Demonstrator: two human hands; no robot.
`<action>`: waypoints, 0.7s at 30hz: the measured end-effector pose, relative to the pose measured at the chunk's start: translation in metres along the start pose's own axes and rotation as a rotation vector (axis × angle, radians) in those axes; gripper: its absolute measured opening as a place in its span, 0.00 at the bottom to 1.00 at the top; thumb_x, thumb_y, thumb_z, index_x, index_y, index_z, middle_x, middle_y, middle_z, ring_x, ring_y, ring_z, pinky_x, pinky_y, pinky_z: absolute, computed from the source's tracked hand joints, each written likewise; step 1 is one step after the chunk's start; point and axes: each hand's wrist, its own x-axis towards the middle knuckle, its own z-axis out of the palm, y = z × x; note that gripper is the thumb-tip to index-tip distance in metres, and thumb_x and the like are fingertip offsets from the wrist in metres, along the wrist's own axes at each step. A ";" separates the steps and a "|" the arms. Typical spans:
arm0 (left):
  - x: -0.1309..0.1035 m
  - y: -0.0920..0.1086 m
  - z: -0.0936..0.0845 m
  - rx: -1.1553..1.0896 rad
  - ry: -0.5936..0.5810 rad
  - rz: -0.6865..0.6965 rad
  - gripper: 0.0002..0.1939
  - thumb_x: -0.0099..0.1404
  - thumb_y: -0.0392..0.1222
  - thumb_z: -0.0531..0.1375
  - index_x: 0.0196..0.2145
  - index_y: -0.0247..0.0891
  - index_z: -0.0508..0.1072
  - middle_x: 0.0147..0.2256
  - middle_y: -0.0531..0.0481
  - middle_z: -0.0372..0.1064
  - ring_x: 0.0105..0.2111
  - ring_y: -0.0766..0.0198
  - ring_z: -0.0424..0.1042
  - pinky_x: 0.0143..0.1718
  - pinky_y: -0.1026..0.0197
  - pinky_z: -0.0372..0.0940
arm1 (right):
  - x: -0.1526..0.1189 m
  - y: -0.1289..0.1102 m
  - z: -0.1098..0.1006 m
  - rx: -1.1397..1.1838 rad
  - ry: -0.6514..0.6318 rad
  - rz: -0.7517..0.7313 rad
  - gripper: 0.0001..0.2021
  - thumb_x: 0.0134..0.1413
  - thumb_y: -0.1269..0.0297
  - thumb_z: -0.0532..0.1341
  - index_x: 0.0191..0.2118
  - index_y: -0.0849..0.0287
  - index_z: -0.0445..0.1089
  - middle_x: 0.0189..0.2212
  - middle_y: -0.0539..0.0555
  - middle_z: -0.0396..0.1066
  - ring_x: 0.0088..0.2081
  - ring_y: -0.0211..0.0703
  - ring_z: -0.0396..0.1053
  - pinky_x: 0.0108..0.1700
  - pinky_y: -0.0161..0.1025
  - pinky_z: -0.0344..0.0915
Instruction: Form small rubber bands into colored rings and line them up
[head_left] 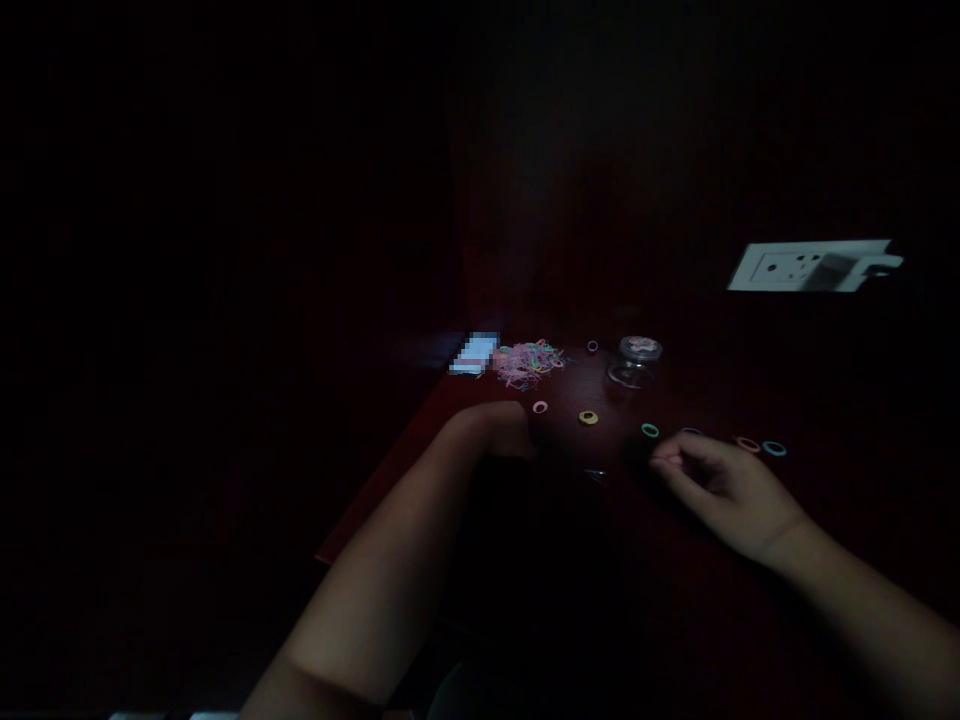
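My left hand (511, 430) rests at the left of the dark red table, below a tangled pile of small coloured elastic bands (529, 364). Its fingers are lost in shadow, so what they do is hidden. Thumb and fingertips of my right hand (724, 485) are pinched together; whatever they hold, if anything, is too small to make out. Loose bands lie in a spread row between and beside the hands: pink (540, 407), yellow (588, 418), green (650, 430), orange (748, 444) and blue (774, 448). Another, purplish band is partly covered by my right hand.
A clear jar (631, 374) with a decorated lid stands farther back, near a small purple band (592, 346). A lit phone (475, 354) lies by the left edge. Thin shiny pieces (595, 473) lie between my hands. A wall socket (787, 266) holds a plug. The surroundings are very dark.
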 end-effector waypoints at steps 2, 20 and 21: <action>0.001 0.002 0.000 0.021 -0.016 -0.003 0.05 0.50 0.39 0.65 0.21 0.36 0.77 0.19 0.52 0.71 0.28 0.63 0.70 0.35 0.65 0.64 | 0.001 -0.001 0.000 0.005 -0.004 -0.003 0.11 0.61 0.58 0.56 0.32 0.58 0.69 0.25 0.51 0.68 0.27 0.40 0.65 0.29 0.36 0.64; 0.000 0.012 -0.005 0.191 -0.055 0.137 0.06 0.55 0.36 0.62 0.22 0.36 0.76 0.22 0.51 0.72 0.32 0.64 0.72 0.37 0.67 0.65 | 0.000 -0.007 0.000 0.025 -0.022 0.013 0.11 0.60 0.58 0.56 0.31 0.58 0.69 0.24 0.51 0.67 0.26 0.39 0.65 0.28 0.36 0.63; 0.000 0.012 -0.005 0.181 -0.058 0.158 0.06 0.55 0.36 0.61 0.22 0.36 0.76 0.21 0.51 0.72 0.32 0.64 0.72 0.37 0.67 0.65 | 0.000 -0.008 0.000 0.025 -0.020 0.014 0.11 0.60 0.58 0.56 0.31 0.58 0.69 0.24 0.51 0.68 0.26 0.39 0.65 0.28 0.36 0.63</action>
